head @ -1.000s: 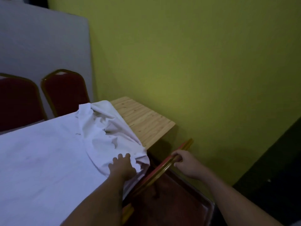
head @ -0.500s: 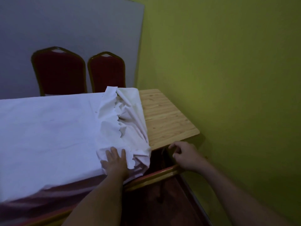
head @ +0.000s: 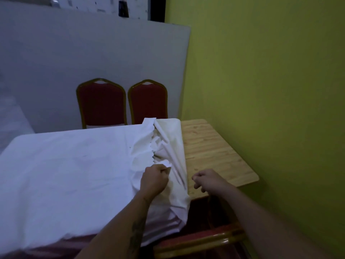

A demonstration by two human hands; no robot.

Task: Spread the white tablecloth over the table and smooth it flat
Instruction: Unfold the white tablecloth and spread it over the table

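The white tablecloth lies flat over the left and middle of the table. Its right end is bunched into a folded ridge with a scalloped edge, running from the far side to the near edge. The right end of the wooden table is bare. My left hand is closed on a scalloped fold of the cloth near the front of the ridge. Just right of the ridge, my right hand hovers over the bare wood with fingers loosely curled, holding nothing.
Two red chairs with gold frames stand behind the table against a grey board. A third red chair's back is at the near right, below my right arm. A yellow-green wall runs close along the table's right end.
My right hand let go of the near chair's back and rose over the bare wood. My left hand went from pressing flat on the bunched cloth to gripping a fold. The view tilted up.
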